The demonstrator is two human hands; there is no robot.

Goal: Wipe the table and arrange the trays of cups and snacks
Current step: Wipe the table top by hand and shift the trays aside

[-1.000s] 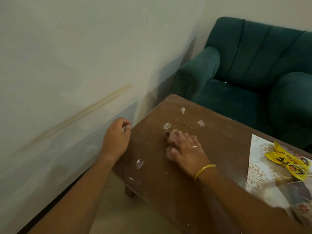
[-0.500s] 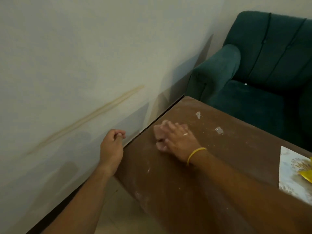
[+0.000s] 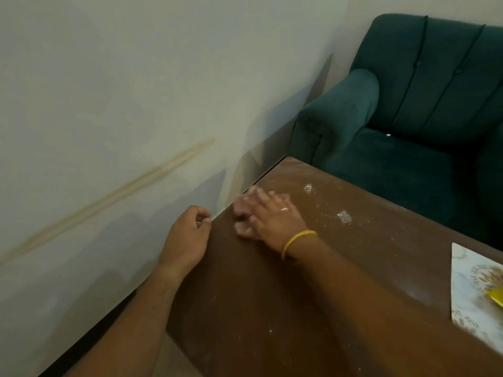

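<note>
The brown wooden table (image 3: 326, 281) is dusty, with white specks across its top. My right hand (image 3: 272, 216), wearing a ring and a yellow bangle, lies flat with straight fingers on a pinkish cloth (image 3: 241, 212) at the table's left edge beside the wall. My left hand (image 3: 187, 235) hovers just off that edge with its fingers curled; nothing shows inside it. Two clear plastic scraps (image 3: 308, 188) (image 3: 344, 216) lie to the right of my right hand. A white patterned tray (image 3: 468, 295) with a yellow snack packet (image 3: 496, 296) sits at the right border.
A pale wall (image 3: 136, 104) with a brownish streak runs close along the table's left side. A dark green armchair (image 3: 408, 104) stands right behind the table's far edge. A strip of floor shows below the near left corner.
My right hand has slid the cloth leftwards across the table to the edge by the wall. Two of the scraps are gone from the tabletop. The view has turned left, pushing the tray towards the border.
</note>
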